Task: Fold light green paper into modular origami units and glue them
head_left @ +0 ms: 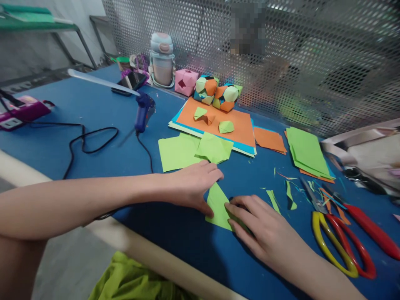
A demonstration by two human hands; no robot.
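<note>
A small folded piece of light green paper [218,207] lies on the blue table between my hands. My left hand [193,182] curves over it from the left, thumb on its left edge and fingers bent near its upper corner. On the opposite side, my right hand [254,223] presses its fingertips onto the paper's right edge. Just beyond my left hand lie a flat green sheet [175,152] and a creased green piece [215,148]. Part of the held paper is hidden under my right fingers.
Scissors with yellow and red handles [336,250] and a red-handled tool [371,229] lie at right, near paper scraps [290,196]. A blue glue gun [144,112] stands left, its cord trailing. Stacked colored paper [243,118], folded paper balls [206,88] and a bottle [162,62] are behind.
</note>
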